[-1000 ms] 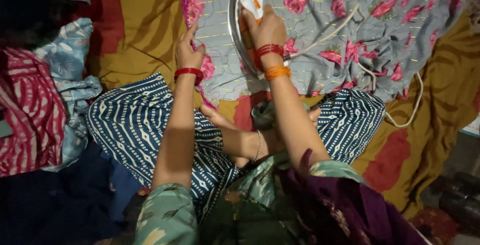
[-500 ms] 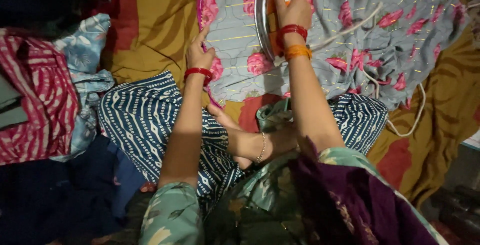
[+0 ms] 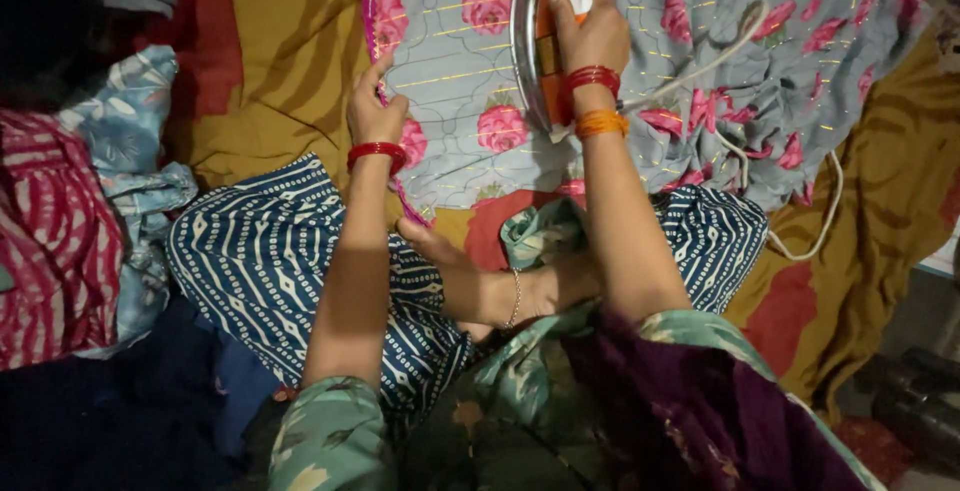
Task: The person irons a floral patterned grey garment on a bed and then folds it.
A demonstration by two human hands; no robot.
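Head view: right hand (image 3: pixel 592 39), its grip closed around the iron (image 3: pixel 540 41), has slid it farther up the grey rose-print cloth (image 3: pixel 470 71) than a second ago. Left hand (image 3: pixel 372 113) pinches the cloth's pink edge left of the iron, so the pressing goes on.

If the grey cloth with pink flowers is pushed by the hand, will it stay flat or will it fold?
The grey floral cloth already lies in soft wrinkles near the white cord, so it is probably thin, floppy and apt to bunch. The left hand pins its pink edge, which suggests it slides easily. The iron in the right hand likely drags it.
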